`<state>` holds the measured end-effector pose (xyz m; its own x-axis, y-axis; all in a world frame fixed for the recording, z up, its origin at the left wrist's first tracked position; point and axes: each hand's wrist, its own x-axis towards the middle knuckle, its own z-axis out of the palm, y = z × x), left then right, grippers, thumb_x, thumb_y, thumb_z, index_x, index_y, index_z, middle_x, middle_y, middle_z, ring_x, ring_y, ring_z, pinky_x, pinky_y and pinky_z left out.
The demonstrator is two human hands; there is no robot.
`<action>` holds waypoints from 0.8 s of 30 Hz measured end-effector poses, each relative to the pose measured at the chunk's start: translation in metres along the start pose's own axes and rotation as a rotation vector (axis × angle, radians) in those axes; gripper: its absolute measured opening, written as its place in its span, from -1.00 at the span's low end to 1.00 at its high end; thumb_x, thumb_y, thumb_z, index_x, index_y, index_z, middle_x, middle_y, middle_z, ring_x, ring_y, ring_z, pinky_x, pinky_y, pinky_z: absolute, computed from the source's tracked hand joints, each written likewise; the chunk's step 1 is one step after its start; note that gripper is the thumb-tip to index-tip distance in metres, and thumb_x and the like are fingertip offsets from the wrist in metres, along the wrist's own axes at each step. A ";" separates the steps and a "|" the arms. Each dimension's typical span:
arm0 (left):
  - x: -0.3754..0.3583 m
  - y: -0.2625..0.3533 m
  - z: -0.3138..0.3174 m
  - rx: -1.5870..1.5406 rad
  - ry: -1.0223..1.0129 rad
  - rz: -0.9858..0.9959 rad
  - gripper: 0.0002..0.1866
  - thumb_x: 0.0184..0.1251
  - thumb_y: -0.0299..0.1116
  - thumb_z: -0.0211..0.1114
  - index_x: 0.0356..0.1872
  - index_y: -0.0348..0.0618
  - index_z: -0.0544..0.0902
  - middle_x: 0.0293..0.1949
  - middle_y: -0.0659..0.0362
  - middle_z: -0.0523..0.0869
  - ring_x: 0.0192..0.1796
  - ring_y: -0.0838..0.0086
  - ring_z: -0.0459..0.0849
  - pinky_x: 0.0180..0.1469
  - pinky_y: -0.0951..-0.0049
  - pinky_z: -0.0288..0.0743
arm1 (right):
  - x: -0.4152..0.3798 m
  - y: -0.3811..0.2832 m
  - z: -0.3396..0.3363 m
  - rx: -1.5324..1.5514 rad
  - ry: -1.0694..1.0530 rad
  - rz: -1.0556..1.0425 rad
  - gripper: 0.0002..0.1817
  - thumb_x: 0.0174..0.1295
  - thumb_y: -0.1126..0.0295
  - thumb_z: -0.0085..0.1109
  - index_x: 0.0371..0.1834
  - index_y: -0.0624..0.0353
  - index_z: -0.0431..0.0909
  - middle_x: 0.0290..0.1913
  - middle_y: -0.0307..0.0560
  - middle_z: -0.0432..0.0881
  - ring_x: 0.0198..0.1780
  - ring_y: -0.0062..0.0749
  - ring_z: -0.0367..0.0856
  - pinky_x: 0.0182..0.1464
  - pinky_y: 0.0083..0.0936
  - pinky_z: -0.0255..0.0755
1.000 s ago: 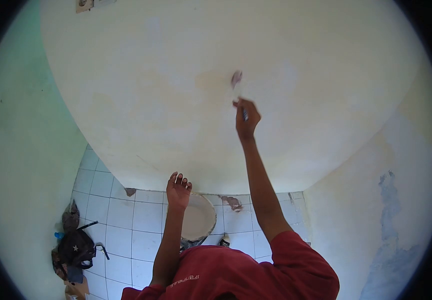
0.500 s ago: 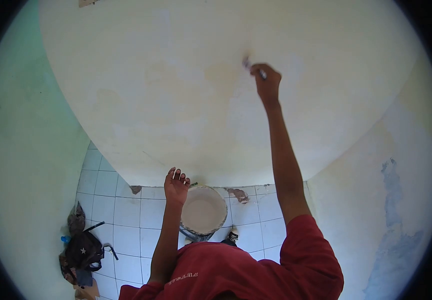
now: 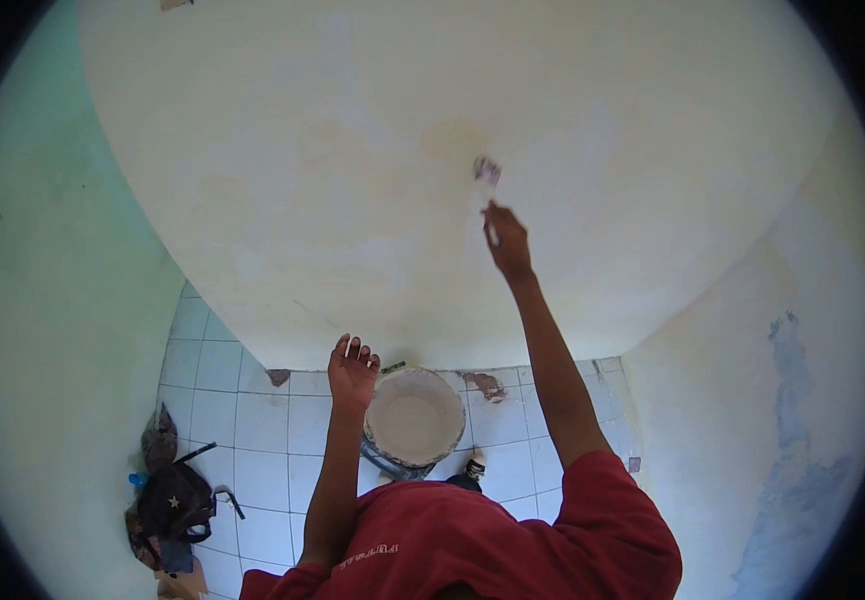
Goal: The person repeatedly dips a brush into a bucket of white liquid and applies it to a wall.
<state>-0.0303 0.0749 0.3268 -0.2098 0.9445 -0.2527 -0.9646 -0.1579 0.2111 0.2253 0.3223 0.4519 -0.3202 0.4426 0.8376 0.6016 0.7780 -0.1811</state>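
My right hand (image 3: 508, 240) is closed round the handle of a paintbrush (image 3: 487, 172), its bristle end up against the pale wall (image 3: 352, 220). The wall carries faint yellowish and whitish patches around the brush. Lower down, my left hand (image 3: 353, 370) hangs with palm up and fingers spread, holding nothing. Right beside it, below on the floor, stands a round bucket (image 3: 370, 428) containing a pale, creamy substance. A thin green stick-like piece (image 3: 393, 367) shows at the bucket's far rim.
White floor tiles (image 3: 262, 470) surround the bucket. A dark backpack (image 3: 174, 500) with a star lies against the left wall (image 3: 42, 300), near a blue item (image 3: 137, 480). The right wall (image 3: 692, 420) has a bluish peeled patch (image 3: 790, 380). Broken plaster (image 3: 485, 386) marks the wall's foot.
My right hand has moved down and slightly left along the wall with the paintbrush, whose bristles now point up. My left hand has stayed in place.
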 end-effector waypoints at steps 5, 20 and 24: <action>0.000 -0.015 0.007 0.000 0.024 -0.029 -0.91 0.35 -0.32 0.21 -0.17 0.04 0.57 -0.31 0.34 0.57 -0.30 0.50 0.52 -0.20 0.38 0.43 | -0.039 0.011 -0.006 0.016 -0.358 0.032 -0.71 0.08 0.63 0.16 -0.10 0.23 0.61 0.04 0.15 0.61 0.09 0.02 0.60 0.15 -0.21 0.52; 0.003 -0.056 0.027 0.000 0.016 0.024 -0.91 0.40 -0.31 0.17 -0.14 0.02 0.53 -0.30 0.33 0.56 -0.29 0.52 0.52 -0.19 0.41 0.43 | 0.170 -0.005 -0.132 -0.165 0.068 -0.412 -0.69 0.09 0.65 0.25 -0.08 0.16 0.65 0.03 0.05 0.66 0.06 -0.14 0.66 0.08 -0.32 0.59; 0.001 -0.064 0.027 -0.011 0.014 0.034 -0.91 0.41 -0.31 0.14 -0.14 0.02 0.54 -0.30 0.33 0.56 -0.29 0.52 0.52 -0.19 0.40 0.43 | 0.099 0.017 -0.067 -0.171 -0.020 -0.304 -0.72 0.10 0.58 0.25 -0.08 0.18 0.64 0.03 0.06 0.66 -0.01 -0.11 0.66 0.00 -0.28 0.61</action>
<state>0.0356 0.0941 0.3389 -0.2446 0.9346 -0.2584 -0.9586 -0.1930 0.2094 0.2525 0.3495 0.5665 -0.5168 0.2117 0.8295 0.5894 0.7907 0.1655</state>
